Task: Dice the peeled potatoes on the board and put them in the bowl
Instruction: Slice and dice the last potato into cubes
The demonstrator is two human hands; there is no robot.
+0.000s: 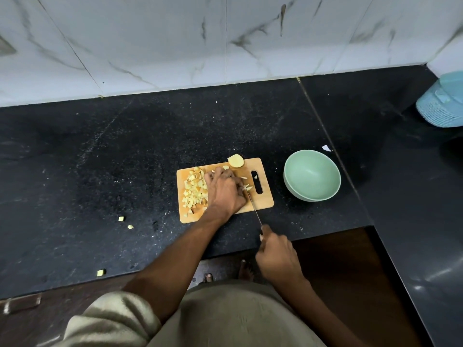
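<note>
A small wooden cutting board [264, 201] lies on the black counter. A heap of diced potato [194, 191] covers its left side. A potato half [235, 161] sits at the board's far edge. My left hand [225, 191] rests curled on the middle of the board, holding down potato pieces that it mostly hides. My right hand [276, 256] grips the handle of a knife [253, 207], whose blade runs up to a few cut pieces [248, 187] beside my left fingers. An empty pale green bowl [333, 171] stands right of the board.
Three stray potato cubes lie on the counter at the left: one [121, 218], another [130, 226] and a third [101, 272] near the front edge. A light blue basket-like container [442, 106] stands at the far right. The marble-tiled wall rises behind the counter.
</note>
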